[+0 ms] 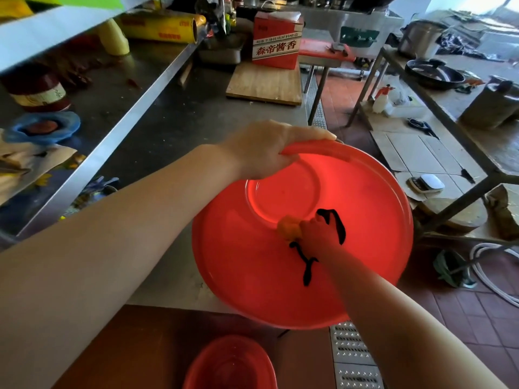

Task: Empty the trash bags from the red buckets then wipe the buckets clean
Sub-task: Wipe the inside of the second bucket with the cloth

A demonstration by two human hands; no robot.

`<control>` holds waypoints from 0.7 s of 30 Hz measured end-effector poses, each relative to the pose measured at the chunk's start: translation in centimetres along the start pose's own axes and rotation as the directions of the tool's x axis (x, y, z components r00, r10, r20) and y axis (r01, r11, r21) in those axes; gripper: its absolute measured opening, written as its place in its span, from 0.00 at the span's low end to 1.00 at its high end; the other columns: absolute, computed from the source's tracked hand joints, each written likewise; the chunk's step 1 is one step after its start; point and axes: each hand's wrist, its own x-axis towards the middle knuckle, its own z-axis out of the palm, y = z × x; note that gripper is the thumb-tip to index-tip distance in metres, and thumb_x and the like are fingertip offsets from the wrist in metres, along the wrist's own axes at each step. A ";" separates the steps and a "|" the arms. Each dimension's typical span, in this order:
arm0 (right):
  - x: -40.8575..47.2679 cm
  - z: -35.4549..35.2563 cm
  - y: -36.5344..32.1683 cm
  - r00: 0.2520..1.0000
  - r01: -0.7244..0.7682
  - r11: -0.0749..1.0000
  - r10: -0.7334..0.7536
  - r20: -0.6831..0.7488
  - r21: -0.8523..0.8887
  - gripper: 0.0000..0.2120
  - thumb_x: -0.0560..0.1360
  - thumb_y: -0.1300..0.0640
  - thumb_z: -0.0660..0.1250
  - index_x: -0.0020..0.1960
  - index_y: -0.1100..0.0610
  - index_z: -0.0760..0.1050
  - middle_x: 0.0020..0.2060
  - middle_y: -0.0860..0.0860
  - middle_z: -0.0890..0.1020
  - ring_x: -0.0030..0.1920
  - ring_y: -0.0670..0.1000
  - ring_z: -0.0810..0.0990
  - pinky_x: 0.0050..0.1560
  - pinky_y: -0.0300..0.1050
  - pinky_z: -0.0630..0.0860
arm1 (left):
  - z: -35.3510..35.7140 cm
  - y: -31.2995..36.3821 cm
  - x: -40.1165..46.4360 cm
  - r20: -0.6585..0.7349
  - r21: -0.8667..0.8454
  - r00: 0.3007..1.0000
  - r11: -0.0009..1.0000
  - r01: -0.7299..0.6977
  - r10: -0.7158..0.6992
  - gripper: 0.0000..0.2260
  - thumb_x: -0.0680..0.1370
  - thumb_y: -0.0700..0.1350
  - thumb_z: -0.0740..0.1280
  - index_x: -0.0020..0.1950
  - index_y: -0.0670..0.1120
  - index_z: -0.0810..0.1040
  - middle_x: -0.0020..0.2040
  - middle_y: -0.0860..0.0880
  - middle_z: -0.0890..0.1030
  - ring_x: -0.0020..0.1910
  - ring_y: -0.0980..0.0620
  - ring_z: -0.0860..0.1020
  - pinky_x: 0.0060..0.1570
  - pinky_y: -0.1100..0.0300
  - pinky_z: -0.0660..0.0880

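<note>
A red carton with white characters (276, 40) stands on a wooden cutting board (264, 84) on the steel counter (168, 119). A yellow roll of wrap (163, 28) lies on the shelf to the left. A dark pan (434, 74) sits on the right-hand table, with a small scale (427, 183) on flattened cardboard below.

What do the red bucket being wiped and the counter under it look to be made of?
Red bucket: likely thin glossy plastic, since light glows through its wall. Counter: apparently brushed stainless steel, grey with dull reflections and a folded metal edge.
</note>
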 end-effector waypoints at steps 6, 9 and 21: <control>1.9 0.1 -0.2 0.998 -0.025 1.000 0.025 -0.059 -0.007 0.20 0.79 0.49 0.59 0.69 0.53 0.68 0.66 0.54 0.72 0.67 0.55 0.68 0.67 0.51 0.64 | 0.2 0.0 -0.6 -0.008 -0.020 1.000 1.000 -0.012 0.012 0.26 0.79 0.46 0.65 0.74 0.65 0.66 0.55 0.61 0.77 0.56 0.55 0.77 0.53 0.62 0.70; 1.6 0.2 -0.3 0.999 -0.038 0.999 0.038 -0.029 -0.021 0.22 0.79 0.49 0.61 0.71 0.54 0.66 0.67 0.54 0.71 0.69 0.56 0.67 0.70 0.52 0.62 | 0.1 0.1 -0.5 0.004 -0.004 1.000 1.000 -0.021 0.021 0.26 0.80 0.45 0.65 0.74 0.66 0.65 0.60 0.54 0.80 0.58 0.54 0.77 0.56 0.60 0.71; -3.8 -1.2 0.4 1.000 0.004 0.995 -0.005 -0.008 -0.095 0.18 0.81 0.47 0.56 0.68 0.52 0.68 0.65 0.52 0.74 0.70 0.54 0.66 0.70 0.52 0.61 | 0.1 0.0 -1.6 -0.009 0.016 0.999 0.999 -0.032 0.032 0.23 0.81 0.48 0.65 0.74 0.65 0.66 0.59 0.53 0.80 0.57 0.53 0.78 0.54 0.60 0.70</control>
